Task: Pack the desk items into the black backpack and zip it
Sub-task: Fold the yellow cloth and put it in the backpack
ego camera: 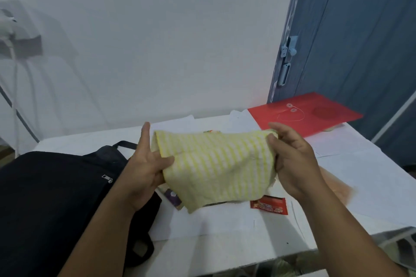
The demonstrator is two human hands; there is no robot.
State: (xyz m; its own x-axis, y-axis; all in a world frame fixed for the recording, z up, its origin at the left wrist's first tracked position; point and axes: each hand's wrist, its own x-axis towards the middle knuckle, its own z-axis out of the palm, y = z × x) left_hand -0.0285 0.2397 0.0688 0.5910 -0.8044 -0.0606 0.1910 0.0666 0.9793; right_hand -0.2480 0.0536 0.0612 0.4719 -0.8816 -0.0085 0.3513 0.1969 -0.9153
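Cloth [216,164] stretched between both hands' grip

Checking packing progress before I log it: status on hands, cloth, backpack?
Left hand and right hand both grip the yellow striped cloth, held above the desk. Backpack lies at left. Snack bar, red envelope unpacked.

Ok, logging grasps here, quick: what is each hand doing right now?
Left hand: pinches the left edge of the yellow striped cloth, index finger straight.
Right hand: grips the cloth's right edge, fingers curled round it.
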